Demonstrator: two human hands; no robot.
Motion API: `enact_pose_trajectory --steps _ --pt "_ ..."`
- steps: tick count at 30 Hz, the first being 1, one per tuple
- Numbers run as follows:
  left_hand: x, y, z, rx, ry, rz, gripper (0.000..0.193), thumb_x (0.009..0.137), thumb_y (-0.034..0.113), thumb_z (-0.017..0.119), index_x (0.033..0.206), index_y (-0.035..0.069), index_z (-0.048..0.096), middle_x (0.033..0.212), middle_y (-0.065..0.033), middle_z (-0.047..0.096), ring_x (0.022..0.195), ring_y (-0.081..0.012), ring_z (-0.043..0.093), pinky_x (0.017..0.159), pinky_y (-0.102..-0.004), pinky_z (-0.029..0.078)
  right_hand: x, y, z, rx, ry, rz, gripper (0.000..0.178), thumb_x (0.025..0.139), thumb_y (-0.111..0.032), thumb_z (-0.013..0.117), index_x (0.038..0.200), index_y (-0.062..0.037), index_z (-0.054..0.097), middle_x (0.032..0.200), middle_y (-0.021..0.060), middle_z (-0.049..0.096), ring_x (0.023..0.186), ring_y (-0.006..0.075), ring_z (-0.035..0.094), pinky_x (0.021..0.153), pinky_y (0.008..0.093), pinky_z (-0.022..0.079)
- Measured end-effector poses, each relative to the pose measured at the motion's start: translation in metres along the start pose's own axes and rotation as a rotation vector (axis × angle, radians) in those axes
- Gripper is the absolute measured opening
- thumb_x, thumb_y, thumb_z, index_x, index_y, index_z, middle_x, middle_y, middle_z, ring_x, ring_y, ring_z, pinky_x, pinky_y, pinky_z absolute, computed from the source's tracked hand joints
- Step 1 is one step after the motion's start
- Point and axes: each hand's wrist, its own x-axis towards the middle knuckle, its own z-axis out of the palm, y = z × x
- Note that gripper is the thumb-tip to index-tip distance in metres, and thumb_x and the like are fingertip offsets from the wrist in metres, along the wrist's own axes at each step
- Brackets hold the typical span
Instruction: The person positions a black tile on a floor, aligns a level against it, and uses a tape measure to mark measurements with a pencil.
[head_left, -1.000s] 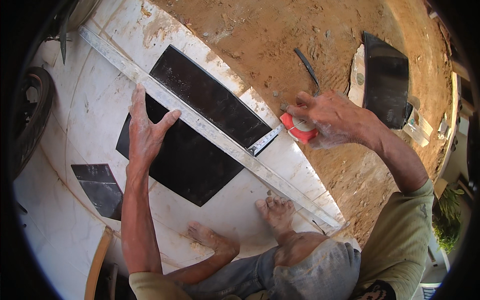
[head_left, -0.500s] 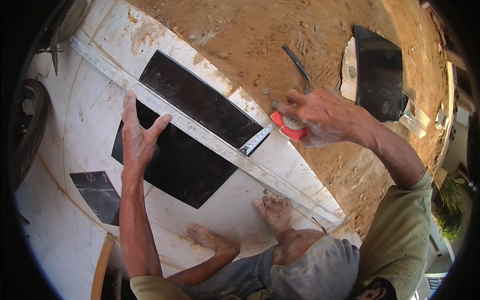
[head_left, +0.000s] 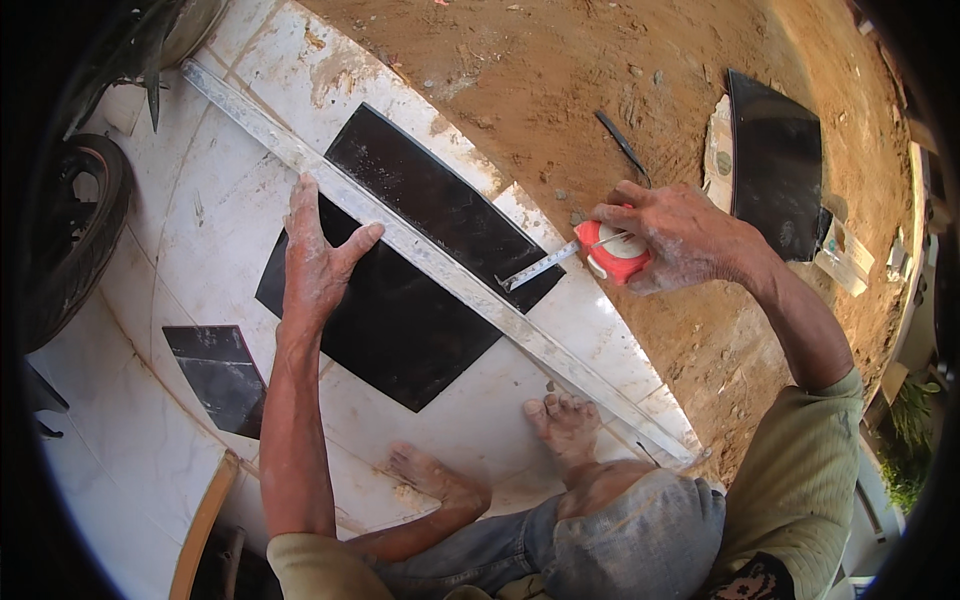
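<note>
- The left hand [head_left: 320,255] was spread, thumb and fingers wide apart, its tips touching the lower edge of a long, whitish-smeared straightedge [head_left: 440,260], left of the frame's centre.
- The right hand [head_left: 690,235], well apart from the left, was clamped on a red tape measure [head_left: 612,252], right of centre.
- A short length of tape blade [head_left: 545,268] reached down-left from the case, over a black tile surface, its hooked end just beside the straightedge.
- The straightedge slanted from upper left to lower right across that black surface, one part [head_left: 440,200] showing above it and another [head_left: 400,325] below; I couldn't tell whether these were one tile or two.
- Below the straightedge, near the bottom centre, I saw the person's bare feet [head_left: 565,430] on the dusty white tiled floor [head_left: 490,405].
- A smaller dark tile piece [head_left: 215,375] lay at the lower left, near the left forearm.
- A black-tyred wheel [head_left: 115,200] stood at the left rim.
- On the brown dirt [head_left: 560,70], a thin black strip [head_left: 622,142] lay above the right hand; farther right, another black tile [head_left: 775,165] lay beside torn cardboard [head_left: 718,150].
</note>
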Motion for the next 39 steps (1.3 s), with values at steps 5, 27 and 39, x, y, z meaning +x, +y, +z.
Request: enact_pose_trajectory --steps 5,27,39 --pt "-0.004 -0.005 -0.003 0.012 0.01 -0.01 0.102 0.077 0.04 0.082 0.147 -0.012 0.027 0.152 -0.0333 0.031 0.145 -0.0428 0.025 0.12 -0.0466 0.015 0.0 0.011 -0.014 0.115 0.09 0.089 0.064 0.064 -0.029 0.077 0.123 -0.0069 0.062 0.109 0.0131 0.063 0.097 0.0345 0.066 0.08 0.0429 0.054" --pt "0.001 -0.005 -0.003 0.058 -0.038 -0.011 0.113 0.075 0.054 0.078 0.149 -0.011 0.022 0.155 -0.0339 0.024 0.148 -0.0422 0.017 0.121 -0.0501 0.009 0.13 -0.005 -0.055 -0.132 0.462 -0.038 0.072 0.066 -0.032 0.083 0.129 -0.0083 0.056 0.112 0.0127 0.059 0.098 0.0353 0.065 0.08 0.0445 0.054" --pt "-0.002 -0.005 -0.001 0.068 -0.028 -0.013 0.11 0.076 0.047 0.081 0.15 -0.009 0.022 0.154 -0.0322 0.026 0.148 -0.0406 0.019 0.121 -0.0497 0.009 0.191 -0.012 -0.053 -0.277 0.417 -0.133 0.072 0.067 -0.033 0.084 0.129 -0.0098 0.056 0.114 0.0094 0.059 0.096 0.033 0.066 0.08 0.0423 0.056"
